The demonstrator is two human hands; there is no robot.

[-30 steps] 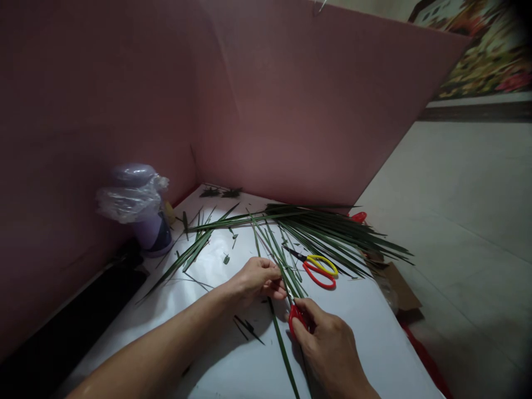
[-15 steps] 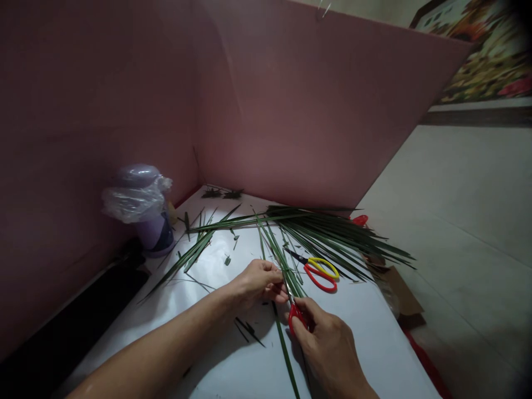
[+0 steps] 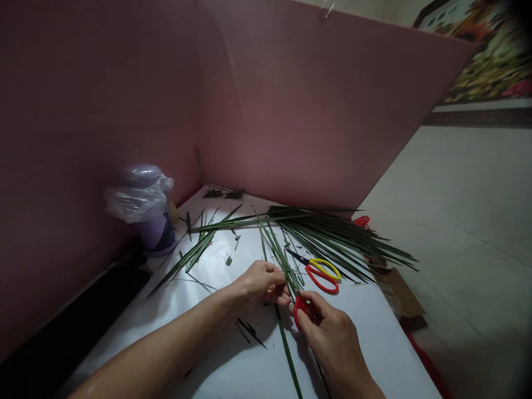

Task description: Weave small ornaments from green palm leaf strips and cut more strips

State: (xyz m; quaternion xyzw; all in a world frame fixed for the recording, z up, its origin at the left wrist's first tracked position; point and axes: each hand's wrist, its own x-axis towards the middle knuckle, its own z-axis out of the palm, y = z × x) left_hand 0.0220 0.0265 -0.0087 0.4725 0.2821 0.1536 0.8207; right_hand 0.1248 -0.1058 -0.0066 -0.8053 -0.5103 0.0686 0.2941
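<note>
My left hand (image 3: 266, 281) is closed in a pinch over the white tabletop, with a thin piece of green leaf strip at its fingertips, mostly hidden. Close by on the right, my right hand (image 3: 328, 330) grips a small pair of scissors by its red handle (image 3: 299, 312). Its blades are hard to make out against the leaves. One long leaf strip (image 3: 287, 349) runs from below my left hand toward the near edge. Narrow green leaf strips (image 3: 276, 246) lie just beyond both hands. Another pair of scissors (image 3: 326, 275), with yellow and red handles, rests on the table beside them.
A large bundle of long leaves (image 3: 328, 235) spreads across the back right. More strips (image 3: 199, 249) lie left, among scattered clippings (image 3: 251, 331). A plastic-wrapped purple container (image 3: 152, 230) stands at the left. Pink panels (image 3: 291, 122) border the white table (image 3: 374, 332).
My right hand has drawn the red-handled scissors slightly right and away from my left fingertips. My left hand keeps its pinch almost in place. The view has shifted slightly.
</note>
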